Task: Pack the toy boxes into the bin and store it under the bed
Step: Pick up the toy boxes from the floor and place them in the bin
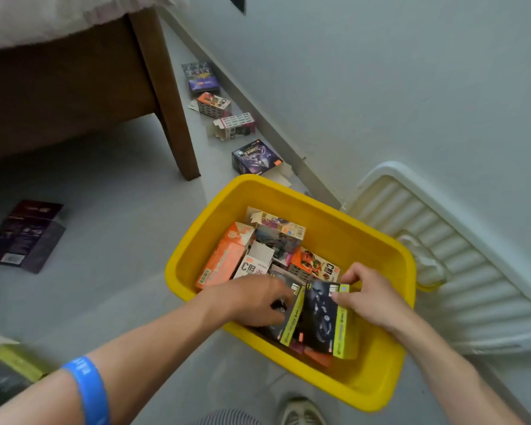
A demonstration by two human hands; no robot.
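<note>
Cardboard, light and crushable, I'd judge: my right hand point(369, 294) pinches the black-and-lime toy box point(325, 317) by its top edge, left hand point(255, 302) curled on its neighbour, both inside the yellow bin point(365, 384), lower centre. Edges suit better than faces.

toy boxes point(276, 256) in bin point(377, 391), right of bed point(74, 87)

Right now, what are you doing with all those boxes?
A person is packing toy boxes into the yellow bin on the floor. The left hand and right hand are each setting a black and green box in among the others. Four boxes still lie along the wall, and the white lid leans beside the bin.
</note>
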